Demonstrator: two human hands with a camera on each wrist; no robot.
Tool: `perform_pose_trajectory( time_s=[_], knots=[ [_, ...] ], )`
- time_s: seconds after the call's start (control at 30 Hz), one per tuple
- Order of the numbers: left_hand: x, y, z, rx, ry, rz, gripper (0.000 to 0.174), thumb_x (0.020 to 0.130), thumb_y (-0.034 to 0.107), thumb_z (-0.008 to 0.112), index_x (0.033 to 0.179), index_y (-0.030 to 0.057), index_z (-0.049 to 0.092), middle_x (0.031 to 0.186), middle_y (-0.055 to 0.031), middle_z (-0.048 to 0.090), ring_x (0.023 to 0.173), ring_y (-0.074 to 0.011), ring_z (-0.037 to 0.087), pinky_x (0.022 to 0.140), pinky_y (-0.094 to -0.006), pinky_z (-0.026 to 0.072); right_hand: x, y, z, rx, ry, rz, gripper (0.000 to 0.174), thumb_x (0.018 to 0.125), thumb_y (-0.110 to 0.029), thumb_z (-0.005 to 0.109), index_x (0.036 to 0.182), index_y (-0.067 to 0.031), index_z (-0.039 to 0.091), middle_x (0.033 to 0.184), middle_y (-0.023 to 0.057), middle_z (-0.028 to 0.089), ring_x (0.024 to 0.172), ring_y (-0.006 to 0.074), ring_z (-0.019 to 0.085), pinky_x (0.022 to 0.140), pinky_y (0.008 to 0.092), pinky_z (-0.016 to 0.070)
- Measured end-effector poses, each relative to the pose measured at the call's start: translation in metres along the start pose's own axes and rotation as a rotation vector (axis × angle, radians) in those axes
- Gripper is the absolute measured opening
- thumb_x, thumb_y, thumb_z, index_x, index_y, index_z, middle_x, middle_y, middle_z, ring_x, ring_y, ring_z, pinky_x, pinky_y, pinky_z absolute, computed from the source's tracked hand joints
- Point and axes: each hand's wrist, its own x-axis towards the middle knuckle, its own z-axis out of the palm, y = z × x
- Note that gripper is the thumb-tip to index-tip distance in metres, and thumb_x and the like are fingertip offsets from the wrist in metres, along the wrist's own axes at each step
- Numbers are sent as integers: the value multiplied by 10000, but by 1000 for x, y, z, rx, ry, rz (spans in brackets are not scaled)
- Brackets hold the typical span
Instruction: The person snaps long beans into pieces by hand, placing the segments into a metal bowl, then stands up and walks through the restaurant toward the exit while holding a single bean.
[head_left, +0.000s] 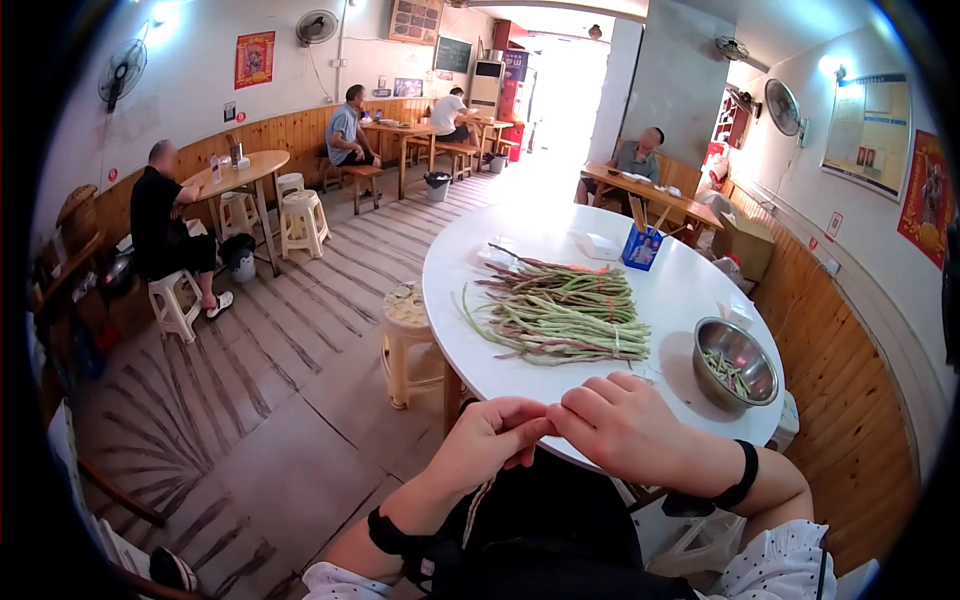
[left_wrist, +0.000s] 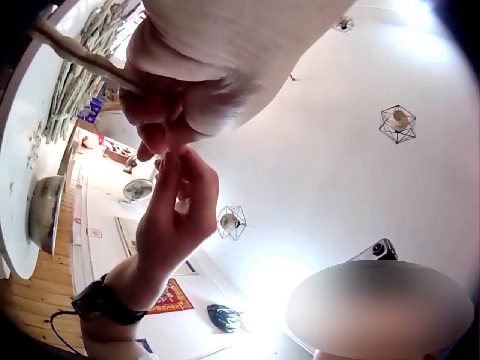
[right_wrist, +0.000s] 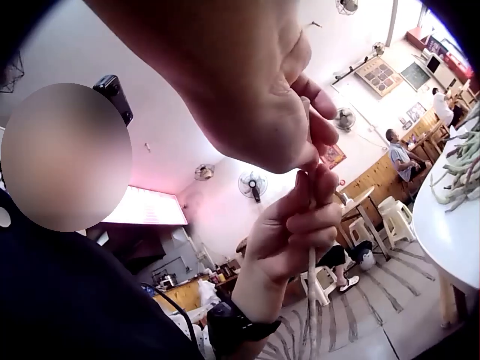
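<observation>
the left hand (head_left: pixel 478 445) grips a long bean (left_wrist: pixel 82 56), the right hand (head_left: pixel 630 430) pinching its end, just off the round table's (head_left: pixel 450 270) near edge. bundled beans (head_left: pixel 575 310) lie mid-table; towards the right edge, a steel bowl (head_left: pixel 750 352) holds bean pieces (head_left: pixel 727 374).

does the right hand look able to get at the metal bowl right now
Likely yes: the metal bowl sits open-topped just beyond the right forearm, with nothing standing between. The right hand seems busy pinching a long bean with the left hand, though.
</observation>
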Motion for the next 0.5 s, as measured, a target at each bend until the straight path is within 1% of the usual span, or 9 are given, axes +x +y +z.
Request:
perform_pose_trajectory(
  time_s=[0.03,0.17,0.23,0.33,0.37,0.47,0.5],
  knots=[
    [2,-5,-3,-58,14,-17,216,965,139,638,1117,-4,692,860,-18,688,590,-42,506,525,-176,384,2,0,4,15,-11,5,146,764,-162,636,866,-67,593,773,20,509,732,170,556,597,287,433],
    [15,-33,-12,-35,8,22,220,967,114,625,1143,1,695,872,-25,699,578,-38,454,516,-188,356,-7,3,27,95,-24,61,136,793,-187,643,840,-77,577,789,23,519,751,182,563,619,296,450],
    [17,-30,-7,-72,10,-36,219,969,115,621,1141,0,695,873,-27,700,583,-36,455,515,-188,355,-16,2,37,136,-2,109,139,804,-195,645,830,-83,568,802,23,524,756,189,564,631,299,459],
    [21,-35,0,-167,-18,-92,222,972,133,623,1134,0,695,874,-36,699,588,-39,465,517,-186,357,-28,7,43,214,106,147,225,746,-208,734,876,-85,599,824,32,567,750,195,589,613,304,491],
    [22,-38,2,-204,-27,-106,224,971,137,624,1131,-1,696,877,-39,699,590,-42,471,517,-186,357,-32,11,45,251,161,145,237,739,-185,750,890,-76,604,818,34,560,712,198,575,591,308,487],
    [27,-45,14,-286,-46,-113,233,967,152,632,1126,-6,695,879,-43,694,600,-56,488,516,-189,355,-45,14,44,282,226,165,182,750,-157,714,836,-93,567,795,31,520,732,199,549,621,312,475],
    [31,-47,20,-304,-52,-111,237,966,157,635,1126,-8,694,879,-44,692,604,-61,494,515,-190,354,-50,17,46,315,273,202,182,741,-135,720,844,-89,577,797,35,532,732,204,553,624,317,477]
  ],
)
